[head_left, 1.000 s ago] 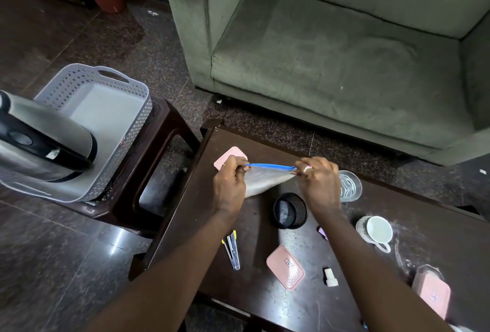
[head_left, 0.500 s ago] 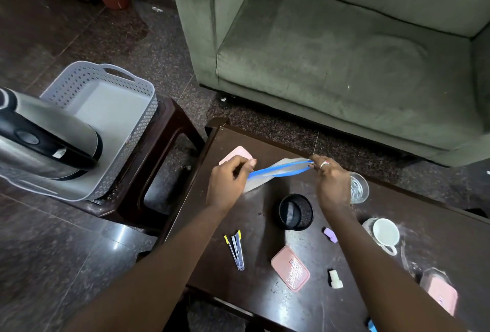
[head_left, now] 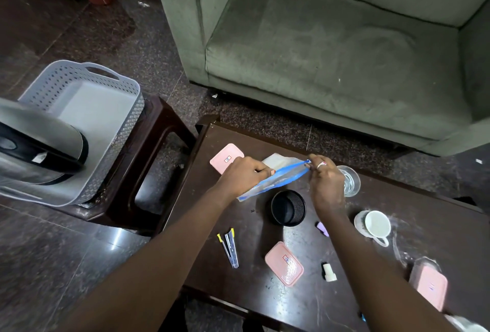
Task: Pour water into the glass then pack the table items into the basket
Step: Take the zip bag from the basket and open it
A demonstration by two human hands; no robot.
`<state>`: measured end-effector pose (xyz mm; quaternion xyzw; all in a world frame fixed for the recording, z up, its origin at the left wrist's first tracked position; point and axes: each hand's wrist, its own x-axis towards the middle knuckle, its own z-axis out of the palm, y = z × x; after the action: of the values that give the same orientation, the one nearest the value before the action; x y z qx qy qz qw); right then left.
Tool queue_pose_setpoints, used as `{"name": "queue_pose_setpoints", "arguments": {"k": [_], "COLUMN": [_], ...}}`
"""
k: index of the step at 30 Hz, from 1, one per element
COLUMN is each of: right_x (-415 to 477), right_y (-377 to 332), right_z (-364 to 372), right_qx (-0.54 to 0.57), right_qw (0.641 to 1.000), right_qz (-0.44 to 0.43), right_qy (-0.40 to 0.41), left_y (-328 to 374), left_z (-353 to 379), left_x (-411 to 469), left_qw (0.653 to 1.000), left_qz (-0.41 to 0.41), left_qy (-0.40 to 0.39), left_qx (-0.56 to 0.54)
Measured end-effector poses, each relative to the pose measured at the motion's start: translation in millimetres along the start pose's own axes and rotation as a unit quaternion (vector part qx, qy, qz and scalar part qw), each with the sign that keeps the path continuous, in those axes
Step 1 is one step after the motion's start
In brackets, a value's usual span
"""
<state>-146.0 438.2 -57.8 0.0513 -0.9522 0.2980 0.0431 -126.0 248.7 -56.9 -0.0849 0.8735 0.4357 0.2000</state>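
Grip status?
- I read both clamped: left hand [head_left: 244, 175] and right hand [head_left: 327, 182] each pinch an end of the clear plastic zip bag with blue seal strip [head_left: 275, 180], stretched between them above the dark wooden table [head_left: 252, 292].

Surroundings?
- Clear drinking glass [head_left: 352, 182] touching the right hand's far side. Black mesh cup [head_left: 288, 208] just below the grip. Grey perforated plastic basket [head_left: 127, 130] well left.

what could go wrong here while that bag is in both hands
The right hand, pinching the bag, sits right beside the glass; a tug that way might knock it over.
The kettle lies across the near part of the basket, so later items may not fit neatly.
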Motion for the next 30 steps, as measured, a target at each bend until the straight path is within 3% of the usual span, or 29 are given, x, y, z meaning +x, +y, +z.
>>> {"name": "queue_pose_setpoints", "arguments": {"k": [4,10,15,18,23,25,26,28,30], "right_x": [-2.2,-9.7,-18.4,-20.5,-25.2,-24.9,-26.1,-30.2,-31.1], "right_y": [-0.6,-4.7,-19.6,-23.7,-28.0,-33.5,-32.5,-35.7,-31.5], "right_z": [2.4,2.5,14.2,19.2,22.5,17.1,15.7,14.2,21.1], "right_qx": [0.006,0.054,0.130,0.145,-0.003,-0.015,-0.025,-0.115,-0.153], "right_qw": [1.000,0.996,0.973,0.967,0.990,0.990,0.995,0.986,0.946], "right_qz": [0.021,0.073,0.187,0.205,0.139,0.138,0.095,-0.104,-0.287], "right_qy": [-0.001,-0.001,-0.023,-0.040,-0.037,-0.005,0.030,0.066,0.016], "left_y": [5.4,5.5,7.0,9.9,13.1,15.1,15.9,16.4,13.9], "left_z": [2.6,11.9,17.0,13.8,1.9,-2.0,-3.6,-5.1,-4.6], "left_x": [1.2,2.9,2.2,0.6,-3.0,-2.3,-1.8,-0.9,-0.7], "left_qw": [0.998,0.999,0.997,0.997,0.983,0.974,0.972,0.975,0.983], "left_qz": [0.012,0.010,-0.013,-0.013,0.008,0.016,0.018,0.023,0.027], "left_qy": [-0.019,-0.042,0.029,0.055,0.180,0.224,0.231,0.219,0.183], "left_qx": [-0.062,-0.020,-0.067,-0.048,-0.029,-0.034,-0.037,-0.030,-0.004]}}
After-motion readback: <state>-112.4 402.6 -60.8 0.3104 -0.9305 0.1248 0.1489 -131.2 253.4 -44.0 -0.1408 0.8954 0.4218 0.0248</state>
